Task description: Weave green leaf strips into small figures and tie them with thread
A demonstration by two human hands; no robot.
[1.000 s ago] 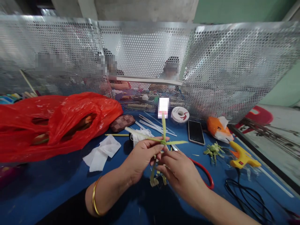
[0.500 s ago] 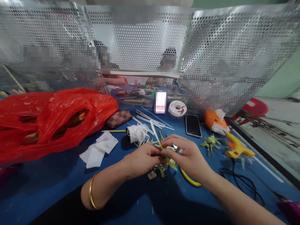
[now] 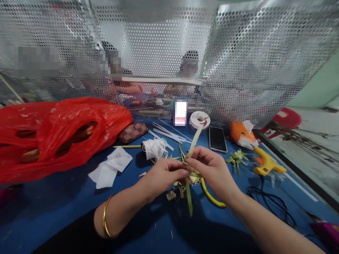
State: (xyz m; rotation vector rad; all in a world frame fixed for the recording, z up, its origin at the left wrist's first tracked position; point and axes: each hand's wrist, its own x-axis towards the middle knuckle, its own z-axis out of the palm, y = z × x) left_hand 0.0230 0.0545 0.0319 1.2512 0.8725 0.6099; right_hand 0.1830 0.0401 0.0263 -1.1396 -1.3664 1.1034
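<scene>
Between my two hands a pale green leaf strip (image 3: pixel 195 141) stands nearly upright, its darker green lower end hanging below the fingers. My left hand (image 3: pixel 164 176) pinches it from the left, with a gold bangle on that wrist. My right hand (image 3: pixel 209 169) grips the strip just above, thumb and fingers pressed together. Other thin green pieces stick out between the hands. Leaf scraps (image 3: pixel 181 192) lie on the blue table (image 3: pixel 148 229) beneath them. A yellow curved handle (image 3: pixel 212 197) shows below my right hand. White thread on a spool (image 3: pixel 155 148) is behind my left hand.
Left: red plastic bag (image 3: pixel 63 137), checkered case (image 3: pixel 134 132), white tissue (image 3: pixel 111 167). Behind: white strips (image 3: pixel 172 134), ribbon roll (image 3: pixel 200 120), lit screen (image 3: pixel 180 112), perforated sheet (image 3: pixel 159 46) with people beyond. Right: black phone (image 3: pixel 217 139), orange tissue pack (image 3: pixel 242 134), green bundle (image 3: pixel 237 158), yellow glue gun (image 3: pixel 268 162).
The leaf strip has turned from a leftward slant to nearly upright, its lower end now hanging down. The metal blade seen at my right hand no longer shows. The view has shifted slightly.
</scene>
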